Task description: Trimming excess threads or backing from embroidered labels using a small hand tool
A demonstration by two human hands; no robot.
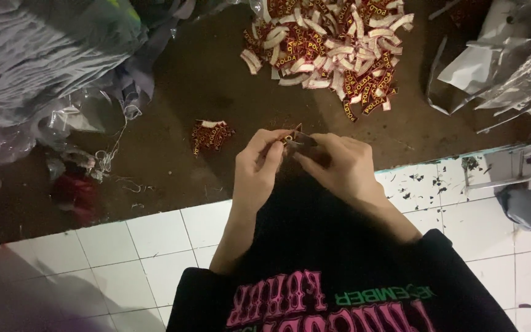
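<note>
1. The left hand [259, 161] and the right hand [338, 161] are close together, just above the near edge of the brown counter [185, 92].
2. Both hands hold one small dark red label [291, 136] with a pale edge. It sits between the two hands, up off the counter.
3. The left grip is pressed together, with the finger and thumb pinching the left end of the label.
4. The right grip is pressed together too, pinching the right end of the label. Something thin and shiny seems to be in it as well, but it is too small to tell what.
5. A small stack of labels [211, 135] lies on the counter, just left of the hands.
6. A big heap of labels [330, 52] lies farther back on the counter. Some show their dark red side and some show their white side.
7. Grey cloth [44, 49] is piled at the far left of the counter, with loose threads [115, 138] near it.
8. Crinkly clear plastic bags [505, 55] lie at the far right.
9. A white tiled floor [155, 246] shows below the counter.
10. The person wears a black top [339, 258] with pink and green print.
</note>
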